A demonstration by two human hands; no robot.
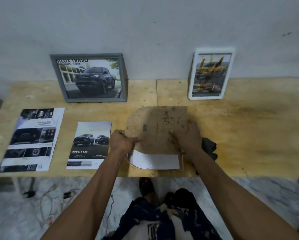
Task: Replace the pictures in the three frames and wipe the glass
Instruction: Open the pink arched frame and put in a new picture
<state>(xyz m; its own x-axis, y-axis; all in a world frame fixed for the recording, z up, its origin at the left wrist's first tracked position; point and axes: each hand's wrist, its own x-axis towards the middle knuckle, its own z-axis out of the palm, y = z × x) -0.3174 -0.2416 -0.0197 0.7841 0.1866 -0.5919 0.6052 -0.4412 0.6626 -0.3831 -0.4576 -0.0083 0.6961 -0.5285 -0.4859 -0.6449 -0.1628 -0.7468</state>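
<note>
At the centre of the frame both hands work on a stained brown backing board [160, 129], lifted off a pink frame [181, 161] that lies face down near the front edge of the wooden worktop [249, 122]; white paper [154, 160] shows beneath the board. The left hand [122, 141] pinches the board's left edge, while the right hand [188, 137] presses on its right side, fingers curled over the edge. A dark cloth [209, 147] lies just right of that hand. Upper left, a grey frame [89, 77] leans on the wall; upper right, a white frame [211, 74]. Two loose prints [31, 141] [89, 146] lie at left.
</note>
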